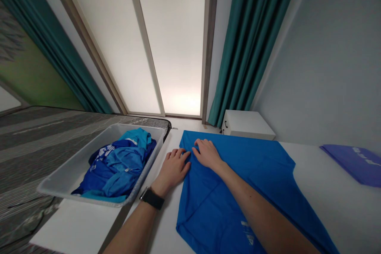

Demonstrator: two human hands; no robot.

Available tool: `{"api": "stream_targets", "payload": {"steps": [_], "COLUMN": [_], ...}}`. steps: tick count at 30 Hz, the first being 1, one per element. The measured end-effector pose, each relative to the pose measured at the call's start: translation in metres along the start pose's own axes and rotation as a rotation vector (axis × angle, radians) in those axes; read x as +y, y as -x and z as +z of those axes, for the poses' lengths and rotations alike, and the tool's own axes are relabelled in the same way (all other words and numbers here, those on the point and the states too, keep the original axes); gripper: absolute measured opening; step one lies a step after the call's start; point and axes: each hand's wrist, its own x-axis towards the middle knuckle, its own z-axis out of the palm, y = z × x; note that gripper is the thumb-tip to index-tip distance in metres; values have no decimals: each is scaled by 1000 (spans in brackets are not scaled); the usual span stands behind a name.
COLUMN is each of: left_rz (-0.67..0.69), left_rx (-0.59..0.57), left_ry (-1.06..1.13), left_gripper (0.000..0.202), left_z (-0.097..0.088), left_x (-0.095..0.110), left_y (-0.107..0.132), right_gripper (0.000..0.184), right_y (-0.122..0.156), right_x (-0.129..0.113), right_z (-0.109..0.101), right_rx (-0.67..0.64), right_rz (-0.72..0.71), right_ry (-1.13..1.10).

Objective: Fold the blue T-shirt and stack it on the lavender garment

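Tabletop [321,194]: carries blue shirt [253,162], laid out, lightly creased. Bin [77,160], beside at left, holds clothes [122,162]. Right grip [208,154]: palm down on shirt, fingers extended, nothing pinched. Left grip [174,166]: at shirt's left edge, fingers loosely spread, nothing pinched. Hazard: uneven pressure may drag cloth, skewing edge or setting creases.

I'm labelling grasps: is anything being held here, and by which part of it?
Nothing is visibly gripped: the left hand touches the left edge of the spread blue shirt, and the right hand rests on its fabric.
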Motion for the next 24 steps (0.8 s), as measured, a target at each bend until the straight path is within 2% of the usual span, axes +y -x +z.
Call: {"api": "stream_targets", "payload": {"steps": [3, 11, 19, 24], "left_rz": [-1, 5, 14, 96], "left_rx": [2, -1, 38, 39], "left_ry": [3, -1, -6, -21], "left_gripper": [40, 41, 42, 49], "left_z": [0, -1, 4, 6], "left_x": [0, 0, -2, 9], "left_y": [0, 0, 2, 8], "right_gripper": [21, 20, 28, 31], "right_y": [-1, 1, 3, 4], "right_x": [5, -3, -3, -2], "right_z": [-1, -6, -11, -13], "right_rx": [-56, -94, -128, -147], "right_rz": [64, 76, 105, 128], "right_ry": [9, 81, 159, 179]}}
